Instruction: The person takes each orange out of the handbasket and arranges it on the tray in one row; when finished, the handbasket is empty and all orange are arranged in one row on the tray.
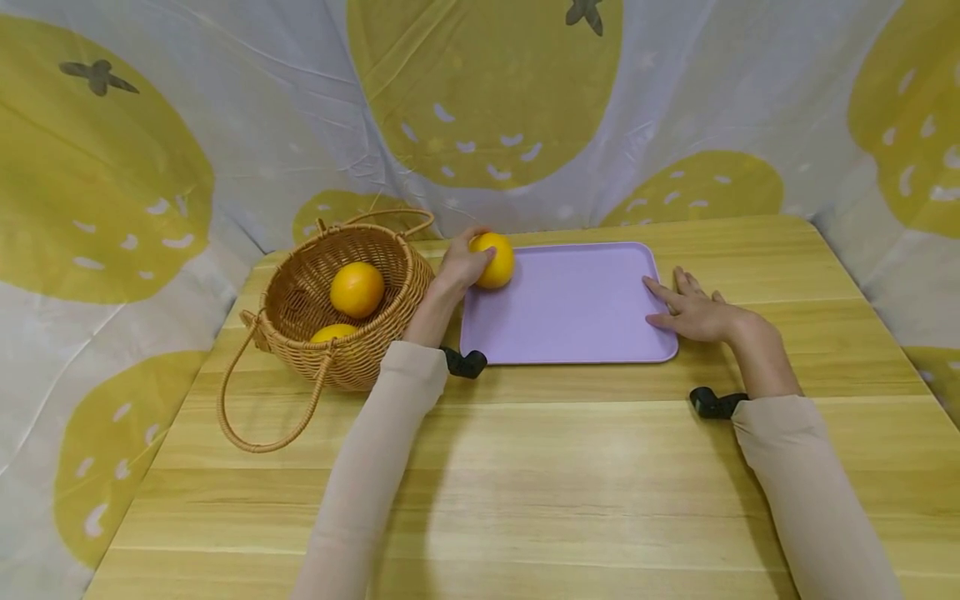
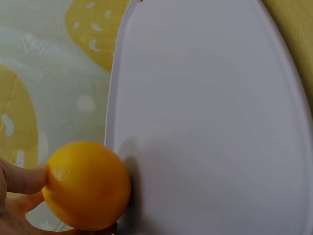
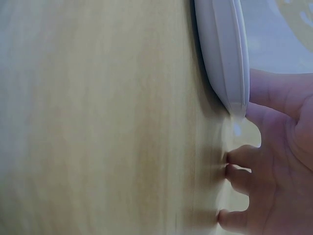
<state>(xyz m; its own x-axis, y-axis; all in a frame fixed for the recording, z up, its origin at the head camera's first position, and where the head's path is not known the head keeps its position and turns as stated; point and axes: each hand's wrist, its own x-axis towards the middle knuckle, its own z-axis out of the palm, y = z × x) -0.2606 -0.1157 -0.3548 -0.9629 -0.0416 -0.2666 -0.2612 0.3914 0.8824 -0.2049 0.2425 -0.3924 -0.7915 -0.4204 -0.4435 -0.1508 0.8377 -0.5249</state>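
My left hand (image 1: 467,265) grips an orange (image 1: 493,260) at the far left corner of a lilac tray (image 1: 570,308). In the left wrist view the thumb and fingers curl round the orange (image 2: 88,186), beside the tray's raised rim; whether it touches the tray I cannot tell. My right hand (image 1: 697,312) has its fingers spread at the tray's right end. Its thumb and forefinger rest on the rim, while the other fingertips (image 3: 234,159) touch the table. Left of my left arm stands a wicker basket (image 1: 397,287) with an orange (image 1: 357,290) and another fruit (image 1: 333,333), partly hidden by the rim.
One basket handle (image 1: 255,447) hangs outward over the wooden table (image 1: 570,483); the other handle (image 1: 390,212) leans toward the back. A fruit-print curtain (image 1: 285,100) hangs along the table's far edge and left side. Each wrist carries a small black camera (image 1: 467,363).
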